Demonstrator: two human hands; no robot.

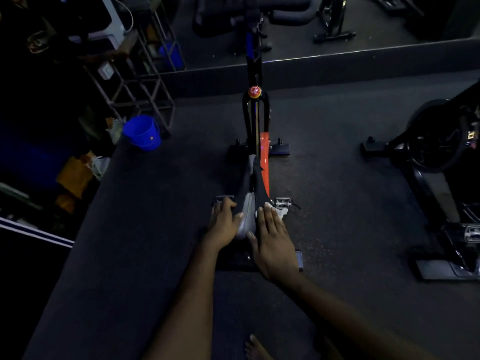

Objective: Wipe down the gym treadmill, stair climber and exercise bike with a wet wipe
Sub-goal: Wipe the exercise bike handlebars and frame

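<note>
**A:** Which step is in hand?

**B:** The exercise bike is being dealt with. Its saddle, nearest, is held between both hands. The left hand is hooked over the saddle's left edge, its fingers clamped on it and its thumb laid on top. The right hand is pressed flat on the right side, fingers straight and together.

**A:** And the wet wipe?

**B:** A pale scrap is seen just past the right fingertips, below the pedal. It is judged to be the wet wipe, though this cannot be told for certain.

**A:** What is called for next?

**B:** Probably the saddle should be stroked toward its nose while it is steadied by the left hand. After that the red knob and, farthest, the handlebars would be reached. No treadmill or stair climber can be made out.
</note>
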